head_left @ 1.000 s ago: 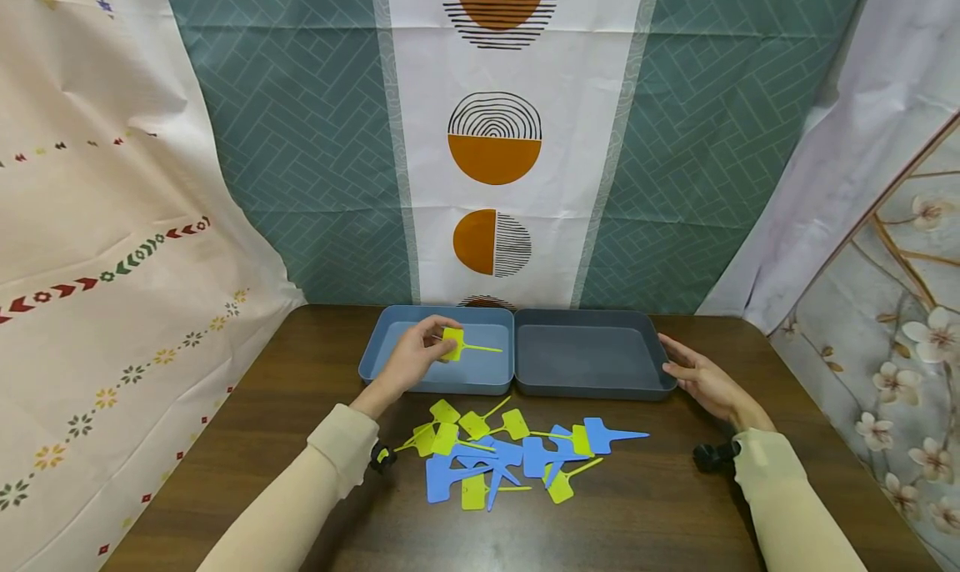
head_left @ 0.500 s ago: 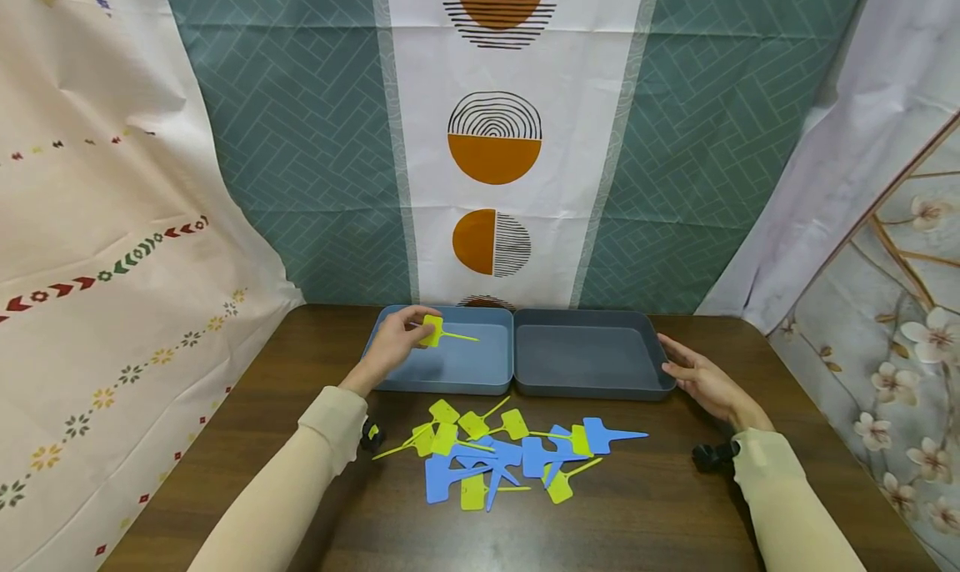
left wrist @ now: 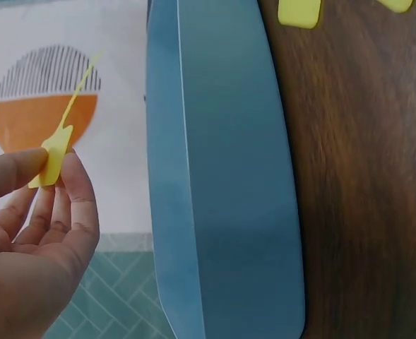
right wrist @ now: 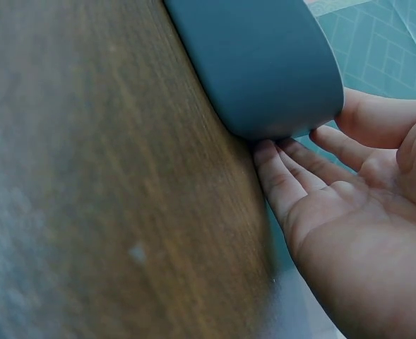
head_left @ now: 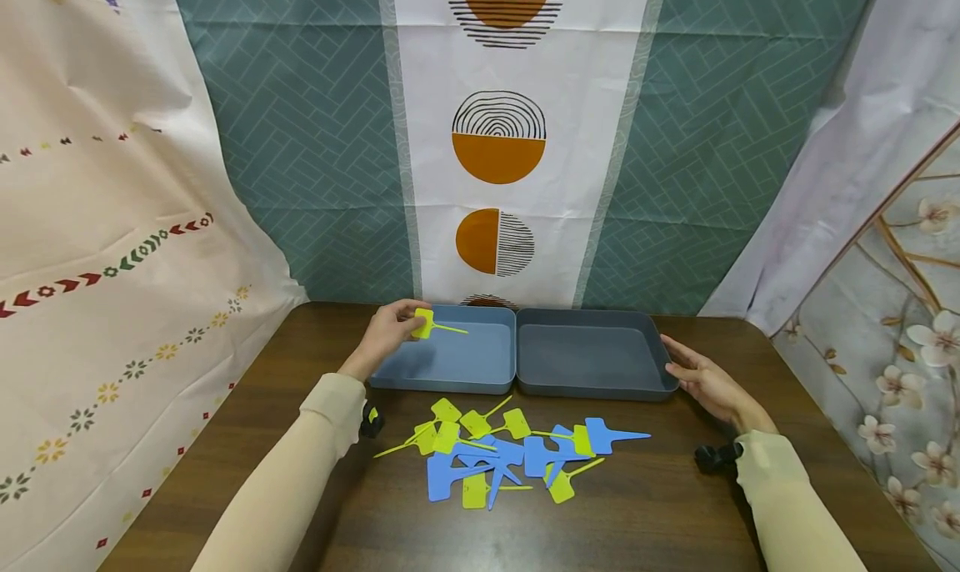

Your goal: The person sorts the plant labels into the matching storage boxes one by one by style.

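My left hand (head_left: pixel 384 336) pinches a yellow cable-tie label (head_left: pixel 423 324) between thumb and fingers, above the left part of the blue-grey tray (head_left: pixel 457 385). In the left wrist view the square head of the label (left wrist: pixel 54 157) sits in the pinch, its thin strip pointing up and away. At the other side, my right hand (head_left: pixel 708 382) touches the right end of the dark grey tray (head_left: pixel 592 392) with relaxed fingers. The right wrist view shows the thumb at the rim of that tray (right wrist: pixel 271 70) and fingertips low against its outer wall.
In front of the trays lies a loose pile of yellow cable-tie labels (head_left: pixel 474 492) and blue T-shaped plant labels (head_left: pixel 439 480), some overlapping. The two trays stand side by side on a wooden table (head_left: pixel 600 530). A patterned curtain (head_left: pixel 315 180) hangs behind.
My left hand has moved left and slightly away over the blue-grey tray, carrying the yellow cable-tie label. The right hand stays at the dark tray's end.
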The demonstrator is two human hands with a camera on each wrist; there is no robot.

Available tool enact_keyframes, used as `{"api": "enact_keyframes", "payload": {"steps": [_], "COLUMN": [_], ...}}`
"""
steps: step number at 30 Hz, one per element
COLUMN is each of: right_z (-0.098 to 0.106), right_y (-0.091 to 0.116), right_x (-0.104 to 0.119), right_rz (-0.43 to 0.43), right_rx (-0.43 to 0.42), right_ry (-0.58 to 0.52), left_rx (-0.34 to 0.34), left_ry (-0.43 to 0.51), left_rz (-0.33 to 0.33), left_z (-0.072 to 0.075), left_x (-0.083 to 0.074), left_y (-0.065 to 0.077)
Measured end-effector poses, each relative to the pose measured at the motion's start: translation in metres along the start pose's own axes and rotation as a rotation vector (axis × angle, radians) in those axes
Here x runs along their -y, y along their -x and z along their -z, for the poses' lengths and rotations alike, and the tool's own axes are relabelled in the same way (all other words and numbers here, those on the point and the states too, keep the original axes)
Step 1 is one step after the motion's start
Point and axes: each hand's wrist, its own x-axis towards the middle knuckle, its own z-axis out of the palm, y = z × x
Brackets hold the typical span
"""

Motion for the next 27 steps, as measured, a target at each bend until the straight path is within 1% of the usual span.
{"api": "enact_keyframes", "payload": {"steps": [5,8,13,16,19,23,27], "right_z": [0.003,0.005,0.005,0.004,0.002,0.000,-0.001], "right_y": [0.000,0.000,0.000,0.000,0.000,0.001,0.002], "right_x": [-0.001,-0.002,-0.004,-0.004,-0.003,-0.002,-0.002], "right_rz": [0.005,0.010,0.014,0.015,0.014,0.014,0.021], "right_rx": [0.004,0.000,-0.002,-0.004,-0.007,-0.004,-0.006], "right_ry": [0.009,0.013,0.006,0.012,0.013,0.003,0.006], "left_rx": [-0.021,-0.017,-0.010,-0.015,-0.014,-0.014,-0.019], "left_ry": [-0.007,-0.018,-0.040,-0.052,-0.070,-0.088,-0.100], "left_rz": [0.008,0.006,0.027,0.037,0.029,0.032,0.034], "left_z": [0.004,0.006,0.007,0.007,0.008,0.007,0.005], "left_x": [0.003,0.003,0.002,0.000,-0.001,0.000,0.001], "left_y": [-0.009,-0.014,-0.020,-0.023,-0.027,-0.032,-0.034]}}
